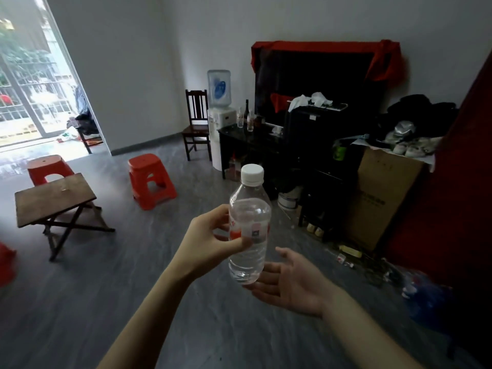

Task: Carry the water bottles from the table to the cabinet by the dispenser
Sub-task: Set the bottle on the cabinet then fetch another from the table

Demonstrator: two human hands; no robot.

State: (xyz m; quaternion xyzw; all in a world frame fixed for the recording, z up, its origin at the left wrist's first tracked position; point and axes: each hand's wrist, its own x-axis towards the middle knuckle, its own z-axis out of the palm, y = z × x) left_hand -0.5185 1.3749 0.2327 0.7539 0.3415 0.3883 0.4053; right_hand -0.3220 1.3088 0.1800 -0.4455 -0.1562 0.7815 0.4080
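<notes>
A clear water bottle (249, 230) with a white cap and a red label stands upright in mid-air at the centre. My left hand (210, 241) grips it at the label, thumb in front. My right hand (290, 280) is open, palm up, with its fingers under the bottle's base. The small wooden folding table (53, 199) stands at the left with no bottles on its top. The black cabinet (247, 139) stands at the back, right of the white water dispenser (219, 115), with several glass bottles on its top.
Two red plastic stools (150, 179) (49, 169) stand near the folding table. A dark wooden chair (197, 123) is left of the dispenser. A cardboard box (383, 198) and floor clutter line the right side. Grey floor lies open between me and the cabinet.
</notes>
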